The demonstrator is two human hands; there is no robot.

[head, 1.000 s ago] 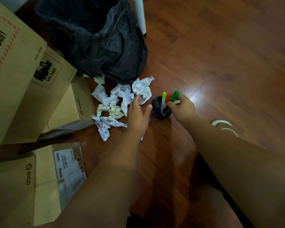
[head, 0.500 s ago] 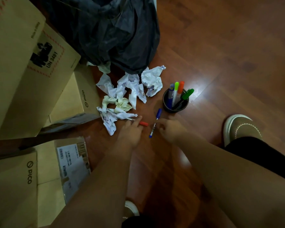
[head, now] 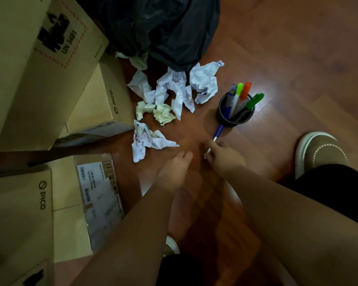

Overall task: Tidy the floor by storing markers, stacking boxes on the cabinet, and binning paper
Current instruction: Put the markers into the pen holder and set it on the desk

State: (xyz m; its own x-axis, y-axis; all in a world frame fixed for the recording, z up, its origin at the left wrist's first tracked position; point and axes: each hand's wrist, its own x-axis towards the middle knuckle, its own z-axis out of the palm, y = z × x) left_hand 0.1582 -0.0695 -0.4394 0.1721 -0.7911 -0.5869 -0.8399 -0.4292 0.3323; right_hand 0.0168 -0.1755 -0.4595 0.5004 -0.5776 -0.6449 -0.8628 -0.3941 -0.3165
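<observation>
A black pen cup (head: 225,120) stands on the wooden floor with several markers in it, among them a green marker (head: 254,102) and an orange one (head: 245,90). Just in front of the cup a blue pen (head: 218,132) lies slanted, and my right hand (head: 224,156) pinches its near end. My left hand (head: 174,169), blurred, is closed over a red marker (head: 193,159); only its red tip shows. Crumpled paper balls (head: 174,93) lie scattered left of the cup.
A black bin bag (head: 163,27) stands behind the paper. Cardboard boxes (head: 39,65) lean and lie along the left, with a labelled flat box (head: 66,203) nearest. My brown shoe (head: 320,151) rests at the right, on bare wood floor (head: 298,58).
My right hand left the cup and came down to the blue pen. My left hand pulled back from the paper and closed over the red marker. The camera moved closer.
</observation>
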